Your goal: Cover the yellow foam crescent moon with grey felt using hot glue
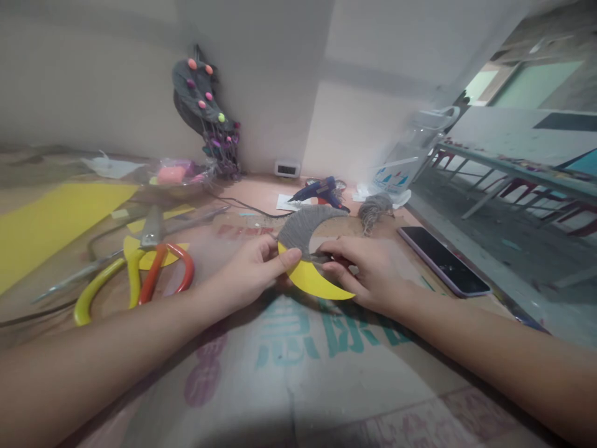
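Between my hands is a yellow crescent moon cutout (314, 281), its upper part wrapped in grey yarn (303, 225). My left hand (261, 264) grips the crescent at its outer edge, the thumb lying across the front where grey meets yellow. At the inner curve, my right hand (357, 267) is pinched on the grey yarn by the wrapped edge; its fingertips are partly hidden. A loose bundle of grey yarn (375, 211) lies beyond my right hand.
Scissors (158, 261) with yellow and red handles and yellow sheet (60, 224) lie left. A blue glue gun (319, 191) rests at the back. At right are a phone (443, 260) and a plastic jug (405, 149). A decorated grey moon (200, 93) stands against the wall.
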`<state>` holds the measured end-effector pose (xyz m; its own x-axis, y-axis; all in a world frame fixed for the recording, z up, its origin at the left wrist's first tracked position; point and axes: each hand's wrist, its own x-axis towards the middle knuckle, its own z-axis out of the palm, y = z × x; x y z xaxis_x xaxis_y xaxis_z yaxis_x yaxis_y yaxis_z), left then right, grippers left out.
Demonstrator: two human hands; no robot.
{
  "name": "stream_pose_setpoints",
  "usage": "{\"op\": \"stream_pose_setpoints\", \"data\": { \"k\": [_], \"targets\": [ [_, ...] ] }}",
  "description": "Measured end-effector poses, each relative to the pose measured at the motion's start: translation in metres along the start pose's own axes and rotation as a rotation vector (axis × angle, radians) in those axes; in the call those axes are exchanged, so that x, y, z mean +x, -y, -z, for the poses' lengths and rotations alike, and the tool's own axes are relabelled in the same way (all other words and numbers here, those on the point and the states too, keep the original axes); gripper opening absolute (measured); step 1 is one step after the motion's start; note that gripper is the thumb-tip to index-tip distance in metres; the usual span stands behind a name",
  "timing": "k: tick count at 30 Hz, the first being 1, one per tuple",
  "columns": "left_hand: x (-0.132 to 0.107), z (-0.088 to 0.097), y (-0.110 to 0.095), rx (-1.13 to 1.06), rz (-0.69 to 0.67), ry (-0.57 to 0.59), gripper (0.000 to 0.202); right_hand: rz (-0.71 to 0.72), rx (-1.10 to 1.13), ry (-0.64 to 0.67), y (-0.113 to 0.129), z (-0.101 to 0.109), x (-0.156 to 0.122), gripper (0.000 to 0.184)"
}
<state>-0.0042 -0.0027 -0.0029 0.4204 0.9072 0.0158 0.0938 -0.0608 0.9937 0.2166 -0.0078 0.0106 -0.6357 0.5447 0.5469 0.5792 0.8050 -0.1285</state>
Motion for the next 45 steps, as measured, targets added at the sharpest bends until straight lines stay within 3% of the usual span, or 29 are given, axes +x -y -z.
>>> {"op": "stream_pose_setpoints", "data": {
  "k": [15,35,45],
  "targets": [
    [0.0002,-0.0016,0.0007,0.049,-0.040,-0.005,0.031,-0.017,-0.091,0.063,0.0021,0.0033,0.0011,0.024],
    [-0.0007,-0.0018,-0.0032,0.056,-0.056,0.019,0.032,-0.041,0.013,0.030,-0.0007,-0.0006,0.0020,0.025],
    [0.0007,-0.0038,0.0009,-0.076,-0.045,0.044,0.031,-0.029,-0.027,0.010,-0.0017,0.0005,0.0012,0.022]
  ]
}}
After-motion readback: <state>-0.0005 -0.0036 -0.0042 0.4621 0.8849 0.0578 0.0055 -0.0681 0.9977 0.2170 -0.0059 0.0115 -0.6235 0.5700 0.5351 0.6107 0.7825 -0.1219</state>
